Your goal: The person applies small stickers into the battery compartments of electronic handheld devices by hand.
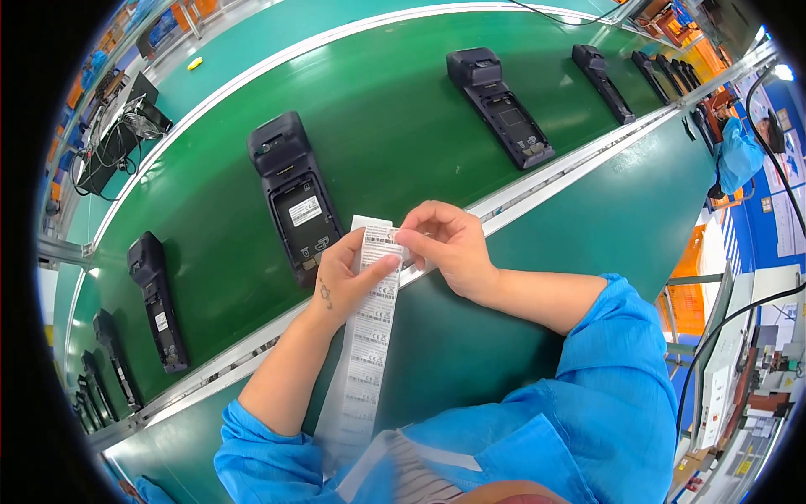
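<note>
A long strip of white printed labels [366, 361] hangs from my left hand [346, 273] down toward my chest. The left thumb presses on the strip near its upper end, with the fingers behind it. At the strip's top right corner, the thumb and forefinger of my right hand [449, 248] pinch the edge of a label. Just beyond my left hand lies a dark handheld terminal [281, 151] on the green belt, its battery bay open upward. A white label [305, 212] is stuck inside that bay.
More dark terminals lie spaced along the green conveyor belt [378, 126]: one [504, 109] to the right without a white label, another [159, 302] to the left with one. A metal rail [537, 189] divides belt from bench. Black equipment with cables [126, 134] stands far left.
</note>
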Available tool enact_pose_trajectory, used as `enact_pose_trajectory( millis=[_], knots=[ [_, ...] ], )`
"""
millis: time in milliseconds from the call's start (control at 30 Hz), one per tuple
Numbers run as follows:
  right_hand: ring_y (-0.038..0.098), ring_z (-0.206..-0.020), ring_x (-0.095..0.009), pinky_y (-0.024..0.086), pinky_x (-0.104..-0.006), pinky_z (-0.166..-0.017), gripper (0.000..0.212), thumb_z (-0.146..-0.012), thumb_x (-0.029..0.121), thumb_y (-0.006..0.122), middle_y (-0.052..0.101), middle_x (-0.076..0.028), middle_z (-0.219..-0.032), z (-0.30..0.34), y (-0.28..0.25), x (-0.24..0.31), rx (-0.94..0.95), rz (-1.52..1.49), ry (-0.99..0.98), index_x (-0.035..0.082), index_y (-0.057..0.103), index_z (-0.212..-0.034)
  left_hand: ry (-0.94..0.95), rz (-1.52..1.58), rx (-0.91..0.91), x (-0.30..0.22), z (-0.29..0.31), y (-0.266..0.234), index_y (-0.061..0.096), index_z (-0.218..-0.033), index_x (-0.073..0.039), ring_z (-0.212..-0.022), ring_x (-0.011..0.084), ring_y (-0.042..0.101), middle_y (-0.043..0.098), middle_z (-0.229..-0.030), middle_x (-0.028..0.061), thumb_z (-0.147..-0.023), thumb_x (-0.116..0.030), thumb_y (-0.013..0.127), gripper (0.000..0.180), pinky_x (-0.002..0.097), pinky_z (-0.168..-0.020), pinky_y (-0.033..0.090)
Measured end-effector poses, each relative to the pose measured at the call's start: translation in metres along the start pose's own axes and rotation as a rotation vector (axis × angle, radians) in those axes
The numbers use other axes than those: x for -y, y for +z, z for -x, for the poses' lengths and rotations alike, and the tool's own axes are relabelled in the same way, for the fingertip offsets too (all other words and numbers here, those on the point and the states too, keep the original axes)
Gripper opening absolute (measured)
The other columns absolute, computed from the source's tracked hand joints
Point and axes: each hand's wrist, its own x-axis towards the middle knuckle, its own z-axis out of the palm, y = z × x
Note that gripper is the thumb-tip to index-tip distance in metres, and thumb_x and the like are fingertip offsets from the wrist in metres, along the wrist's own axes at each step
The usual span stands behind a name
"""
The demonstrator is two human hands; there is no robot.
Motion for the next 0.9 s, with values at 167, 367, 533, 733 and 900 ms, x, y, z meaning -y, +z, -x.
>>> enact_pose_trajectory(
  millis=[167,367,533,733,900],
  knots=[
    [0.05,-0.055,-0.007,0.041,-0.0181,-0.05,0.006,-0.073,0.0,0.059,0.056,-0.004,-0.069,-0.007,-0.009,0.001,-0.07,0.129,-0.076,0.001,0.055,-0.076,-0.074,-0.048,0.098,-0.002,-0.002,-0.004,0.057,-0.091,0.001,-0.068,0.006,0.054,0.06,-0.077,0.0025,-0.075,-0.011,0.061,0.021,0.019,-0.059,0.044],
    [0.053,-0.057,-0.009,0.043,-0.0199,-0.054,0.007,-0.075,0.002,0.059,0.056,-0.005,-0.069,-0.03,-0.034,0.011,-0.218,0.114,-0.241,0.001,0.053,-0.079,-0.137,-0.017,0.164,0.002,-0.005,-0.001,0.057,-0.091,0.001,-0.068,0.0056,0.054,0.06,-0.078,0.003,-0.075,-0.012,0.061,0.021,0.0185,-0.059,0.043],
    [0.051,-0.055,-0.009,0.043,-0.0205,-0.052,0.006,-0.076,0.003,0.058,0.054,-0.003,-0.067,-0.054,-0.062,0.039,-0.272,0.243,-0.421,0.001,0.053,-0.079,-0.159,0.003,0.176,0.004,-0.008,-0.001,0.056,-0.092,0.001,-0.067,0.0055,0.053,0.06,-0.079,0.0033,-0.076,-0.012,0.061,0.022,0.0187,-0.059,0.043],
    [0.048,-0.05,-0.006,0.041,-0.019,-0.046,0.008,-0.075,0.007,0.06,0.052,0.0,-0.062,-0.101,-0.166,0.113,-0.427,0.611,-0.438,0.002,0.055,-0.072,-0.155,0.008,0.19,0.002,-0.012,0.003,0.056,-0.091,0.001,-0.067,0.006,0.053,0.06,-0.079,0.0033,-0.076,-0.013,0.06,0.022,0.0194,-0.058,0.043],
    [0.046,-0.049,-0.005,0.038,-0.0178,-0.043,0.015,-0.072,0.014,0.065,0.051,0.001,-0.06,-0.11,-0.188,0.098,-0.178,0.81,-0.008,0.003,0.055,-0.072,-0.179,-0.037,0.163,0.004,-0.015,0.004,0.055,-0.091,0.001,-0.067,0.0058,0.053,0.06,-0.078,0.0031,-0.076,-0.014,0.06,0.021,0.0191,-0.058,0.043]
  ],
)
